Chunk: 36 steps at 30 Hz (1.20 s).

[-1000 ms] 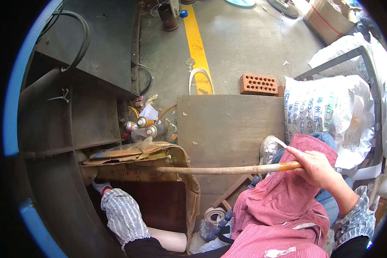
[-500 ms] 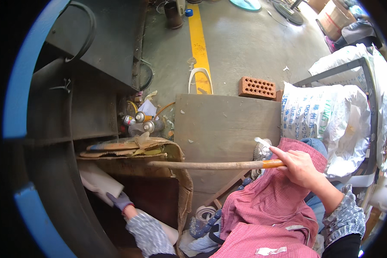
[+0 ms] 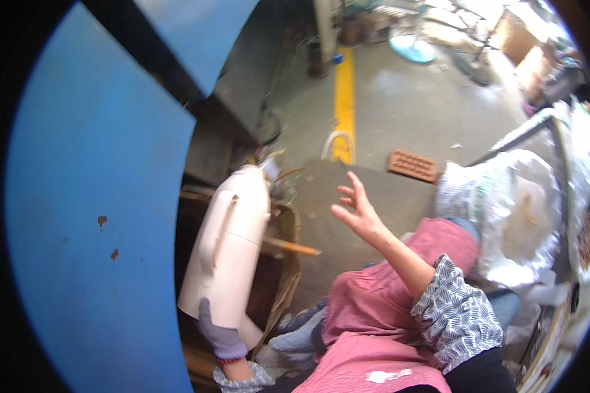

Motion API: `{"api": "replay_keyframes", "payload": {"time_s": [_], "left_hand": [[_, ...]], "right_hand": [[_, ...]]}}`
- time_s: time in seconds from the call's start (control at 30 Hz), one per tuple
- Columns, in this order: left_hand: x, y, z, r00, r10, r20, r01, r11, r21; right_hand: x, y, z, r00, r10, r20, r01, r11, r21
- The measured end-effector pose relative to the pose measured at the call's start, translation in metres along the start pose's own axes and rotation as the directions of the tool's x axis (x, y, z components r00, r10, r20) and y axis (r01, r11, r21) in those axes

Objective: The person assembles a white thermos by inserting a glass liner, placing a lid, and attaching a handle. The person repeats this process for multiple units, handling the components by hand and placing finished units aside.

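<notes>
My left hand point(image 3: 223, 337), in a grey-purple glove, is closed on the lower end of a pale thermos jug point(image 3: 246, 223). The jug has a long side handle and stands tilted above a cardboard box point(image 3: 287, 278) at my left. My right hand point(image 3: 362, 213) is bare and raised over the floor sheet, fingers spread, nothing in it. A wooden stick point(image 3: 296, 247) with an orange end lies across the box rim, partly hidden behind the jug. Another pale piece point(image 3: 250, 333) shows in the box beside my glove.
A large blue panel point(image 3: 105, 216) fills the left side. On the floor ahead are a perforated red brick point(image 3: 412, 165), a white loop point(image 3: 339, 141) and a yellow stripe point(image 3: 345, 92). White sacks point(image 3: 514, 209) in a metal frame stand at my right.
My left hand has lifted the thermos jug up out of the box. My right hand has let go of the stick and opened. The view has swung left and is blurred.
</notes>
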<state>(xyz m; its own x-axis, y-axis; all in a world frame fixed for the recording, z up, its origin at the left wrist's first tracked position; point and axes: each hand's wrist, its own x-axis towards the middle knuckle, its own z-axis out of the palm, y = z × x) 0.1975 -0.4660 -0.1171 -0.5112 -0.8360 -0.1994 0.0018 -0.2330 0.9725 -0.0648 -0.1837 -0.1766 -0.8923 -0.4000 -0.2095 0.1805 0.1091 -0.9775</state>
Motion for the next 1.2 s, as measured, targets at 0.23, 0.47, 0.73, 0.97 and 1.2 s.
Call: {"api": "replay_keyframes", "payload": {"time_s": [0.23, 0.47, 0.73, 0.97, 1.2], "left_hand": [[-0.113, 0.018, 0.169, -0.539, -0.349, 0.766, -0.527, 0.85, 0.015], [-0.251, 0.111, 0.36, -0.127, 0.261, 0.957, -0.18, 0.943, -0.281], [-0.316, 0.125, 0.381, -0.749, 0.234, 0.62, -0.225, 0.79, -0.57], [-0.329, 0.102, 0.374, -0.598, 0.364, 0.714, -0.654, 0.295, -0.697], [-0.295, 0.106, 0.363, -0.596, 0.123, 0.793, -0.699, 0.406, -0.588]], "right_hand": [[-0.131, -0.101, -0.238, 0.851, -0.14, -0.506, 0.427, 0.747, 0.51], [-0.309, -0.102, -0.229, 0.748, -0.517, -0.417, 0.566, 0.824, -0.006], [-0.365, -0.001, -0.223, 0.792, -0.474, -0.384, 0.58, 0.78, 0.236], [-0.4, 0.064, -0.202, 0.857, -0.218, -0.467, 0.421, 0.818, 0.391], [-0.392, 0.063, -0.194, 0.849, -0.163, -0.503, 0.397, 0.825, 0.403]]}}
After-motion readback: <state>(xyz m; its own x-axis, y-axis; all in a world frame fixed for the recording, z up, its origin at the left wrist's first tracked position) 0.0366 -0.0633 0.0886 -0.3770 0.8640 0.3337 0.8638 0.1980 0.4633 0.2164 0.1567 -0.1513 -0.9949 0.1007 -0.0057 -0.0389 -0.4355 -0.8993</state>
